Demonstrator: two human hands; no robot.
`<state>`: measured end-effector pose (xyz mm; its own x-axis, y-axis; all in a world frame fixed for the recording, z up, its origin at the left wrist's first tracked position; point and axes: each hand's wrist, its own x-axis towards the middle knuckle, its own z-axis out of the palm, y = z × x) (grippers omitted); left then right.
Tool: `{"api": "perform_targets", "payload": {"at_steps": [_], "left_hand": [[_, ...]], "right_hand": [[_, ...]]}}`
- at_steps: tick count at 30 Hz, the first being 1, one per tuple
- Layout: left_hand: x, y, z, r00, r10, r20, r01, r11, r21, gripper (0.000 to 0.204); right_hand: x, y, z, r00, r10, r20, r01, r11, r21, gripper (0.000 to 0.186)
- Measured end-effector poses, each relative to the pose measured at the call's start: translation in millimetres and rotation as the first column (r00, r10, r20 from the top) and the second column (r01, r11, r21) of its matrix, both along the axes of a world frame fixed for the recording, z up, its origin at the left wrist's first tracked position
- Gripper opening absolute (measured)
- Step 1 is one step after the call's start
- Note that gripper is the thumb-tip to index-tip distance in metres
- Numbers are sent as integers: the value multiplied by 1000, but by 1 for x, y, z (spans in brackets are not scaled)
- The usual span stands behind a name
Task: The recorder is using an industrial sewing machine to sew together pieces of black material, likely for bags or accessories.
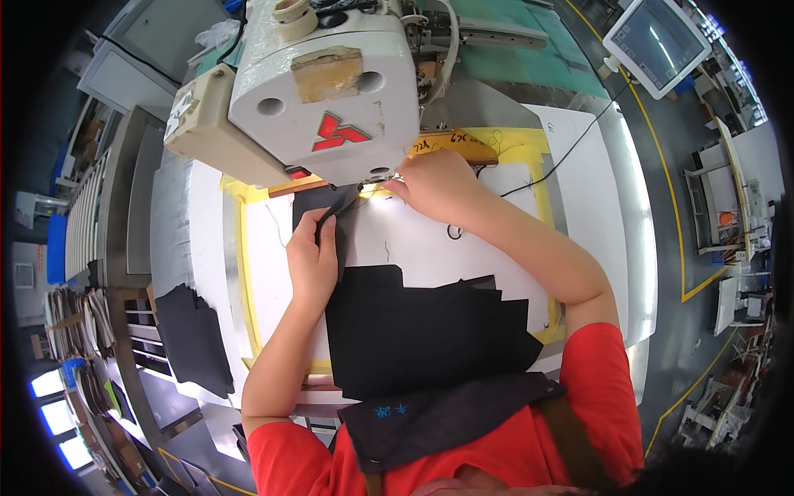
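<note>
My left hand (314,256) pinches a folded black fabric piece (337,207) between thumb and fingers, its upper end raised toward the sewing machine head (331,107). Just under the machine head, my right hand (438,188) is closed round a small shiny metal tool (397,177); the fingers hide most of it, so its kind does not show. The tool's tip is close to the fabric's raised end, where a thin thread hangs. Below my wrists, a pile of black cut fabric pieces (430,331) lies on the white work surface (372,240).
Yellow tape (246,289) borders the white work surface. A small black ring (454,232) shows below my right wrist. More black fabric (194,339) lies at the left. A tilted screen (657,45) stands at the far right, and a dark cable (571,149) crosses the right side.
</note>
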<state>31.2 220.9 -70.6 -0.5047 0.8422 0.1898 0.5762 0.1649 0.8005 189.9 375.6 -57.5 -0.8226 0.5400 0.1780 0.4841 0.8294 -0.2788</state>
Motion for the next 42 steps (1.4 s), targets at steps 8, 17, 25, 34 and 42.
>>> {"api": "perform_targets", "payload": {"at_steps": [8, 17, 25, 34, 42], "left_hand": [[-1, 0, -2, 1000, -4, -19, 4, 1000, 5, 16], [-53, -37, 6, 978, 162, -131, -138, 975, 175, 14], [-115, -52, -14, 899, 219, 380, -290, 946, 142, 19], [-104, -58, -20, 902, 195, 385, -300, 924, 236, 19], [-109, -54, -14, 921, 110, 374, -234, 924, 304, 18]], "right_hand": [[-6, -2, 8, 992, 10, 126, -16, 999, 43, 46], [15, -9, 0, 994, -29, -104, 15, 990, -139, 36], [13, -67, 0, 996, 37, -83, -53, 979, -195, 30], [-78, -73, -23, 981, -112, -159, 133, 983, 129, 39], [-99, -75, -21, 975, -205, -86, 217, 958, 185, 37]]}}
